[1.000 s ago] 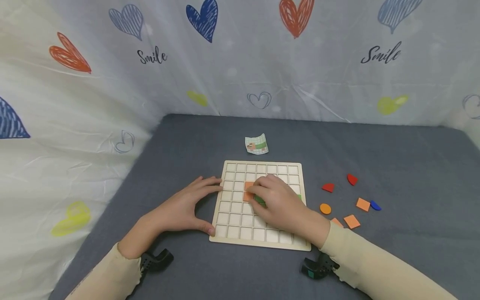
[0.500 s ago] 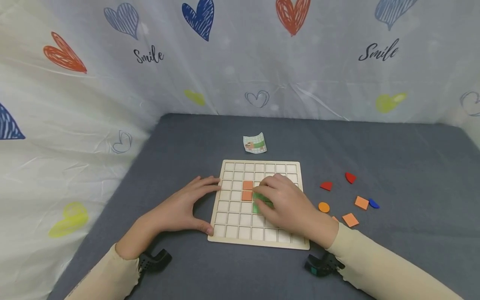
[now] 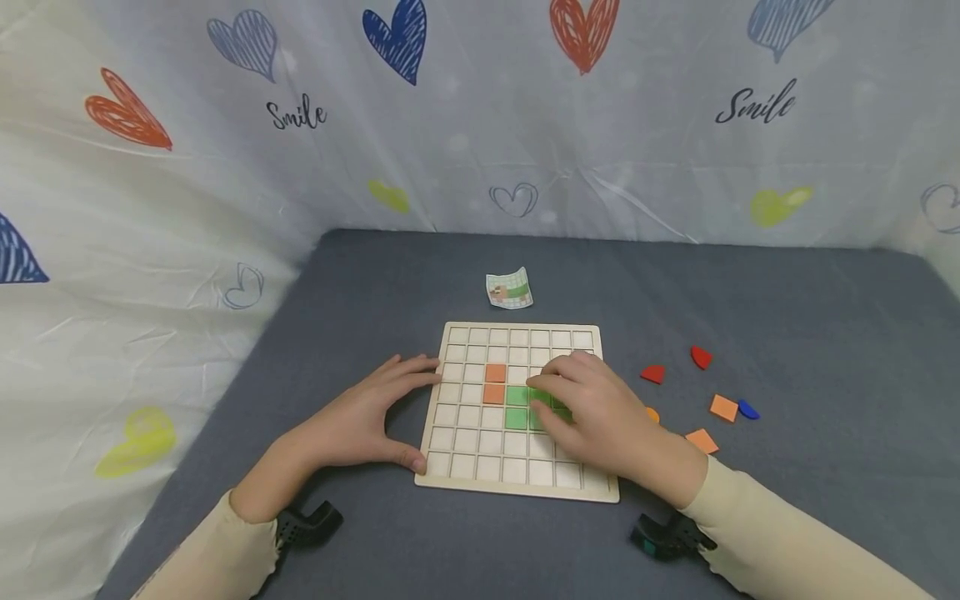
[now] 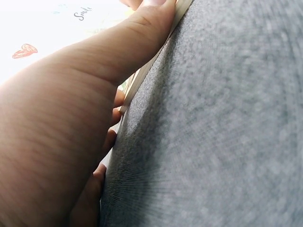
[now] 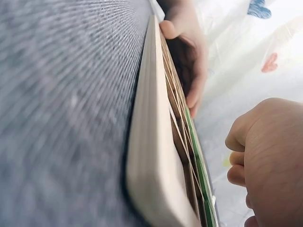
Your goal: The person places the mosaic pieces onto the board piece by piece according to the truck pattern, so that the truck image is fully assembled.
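A pale wooden grid board [image 3: 491,444] lies in the middle of the table in the head view. Two orange square tiles [image 3: 496,372] sit in adjoining cells, one behind the other, with several green tiles [image 3: 516,418] to their right. My left hand [image 3: 372,408] steadies the board at its left edge, fingertips on the side and thumb at the near corner. Loosely bent, my right hand [image 3: 596,412] hovers over the board's right half and hides part of the green tiles. In the right wrist view no piece shows in the right hand [image 5: 274,161].
Right of the board lie two red pieces [image 3: 652,374], two orange squares [image 3: 723,407], a blue half-round piece [image 3: 748,409] and an orange disc [image 3: 653,414] partly behind the wrist. A small printed card [image 3: 509,289] lies beyond the board. A patterned curtain [image 3: 450,150] hangs behind.
My right hand has drawn away to the right from the orange tiles, uncovering them and some green tiles. The left hand keeps its place on the board.
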### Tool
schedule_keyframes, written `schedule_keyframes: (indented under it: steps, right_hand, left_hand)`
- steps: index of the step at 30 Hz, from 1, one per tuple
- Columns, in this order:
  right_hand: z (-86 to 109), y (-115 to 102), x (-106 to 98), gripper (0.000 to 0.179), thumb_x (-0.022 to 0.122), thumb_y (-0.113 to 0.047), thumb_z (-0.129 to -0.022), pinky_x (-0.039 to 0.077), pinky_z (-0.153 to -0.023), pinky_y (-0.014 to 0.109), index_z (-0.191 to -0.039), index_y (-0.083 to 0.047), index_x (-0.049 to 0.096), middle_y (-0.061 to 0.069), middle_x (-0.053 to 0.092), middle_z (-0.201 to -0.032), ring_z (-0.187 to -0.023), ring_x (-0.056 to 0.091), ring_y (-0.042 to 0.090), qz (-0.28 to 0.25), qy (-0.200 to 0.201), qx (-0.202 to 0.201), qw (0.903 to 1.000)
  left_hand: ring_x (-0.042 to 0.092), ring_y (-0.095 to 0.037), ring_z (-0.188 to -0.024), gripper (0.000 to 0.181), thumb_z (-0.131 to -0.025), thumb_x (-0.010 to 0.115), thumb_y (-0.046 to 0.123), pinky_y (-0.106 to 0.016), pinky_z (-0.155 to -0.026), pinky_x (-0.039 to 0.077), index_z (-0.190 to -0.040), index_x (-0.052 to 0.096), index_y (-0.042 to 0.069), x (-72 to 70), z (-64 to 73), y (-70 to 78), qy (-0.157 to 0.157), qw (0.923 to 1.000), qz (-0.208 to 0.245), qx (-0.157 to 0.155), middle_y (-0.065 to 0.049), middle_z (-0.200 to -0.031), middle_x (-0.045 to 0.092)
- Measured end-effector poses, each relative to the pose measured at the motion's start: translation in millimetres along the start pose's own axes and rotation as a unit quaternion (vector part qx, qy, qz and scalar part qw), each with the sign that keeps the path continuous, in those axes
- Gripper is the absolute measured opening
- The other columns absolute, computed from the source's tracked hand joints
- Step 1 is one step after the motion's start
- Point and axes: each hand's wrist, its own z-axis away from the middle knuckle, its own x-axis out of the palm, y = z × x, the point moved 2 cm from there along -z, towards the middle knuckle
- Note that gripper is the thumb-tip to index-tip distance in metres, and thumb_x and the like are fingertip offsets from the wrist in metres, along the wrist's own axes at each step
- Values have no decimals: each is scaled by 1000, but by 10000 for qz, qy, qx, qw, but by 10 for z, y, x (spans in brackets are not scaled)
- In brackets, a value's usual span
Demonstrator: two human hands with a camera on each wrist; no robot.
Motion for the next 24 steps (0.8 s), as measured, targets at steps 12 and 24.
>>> schedule_keyframes:
  steps: [12,24]
  right_hand:
    - [276,184,-297,21,80,-12,-93,53,-79,43,-113,-5,83,2,73,-108,-92,62,20,351,13,421,9985]
    - [603,442,-673,25,82,-6,-88,50,-83,41,-113,-8,83,0,75,-108,-93,63,21,679,178,977,9927]
  left_hand:
    - [15,-43,-166,112,-70,93,74,-70,-130,22,-164,51,30,-14,10,42,38,9999,86,69,8,-176,32]
    - [15,-41,-166,112,-69,93,74,-71,-130,21,-164,51,32,-5,0,30,70,9999,87,123,8,-176,32]
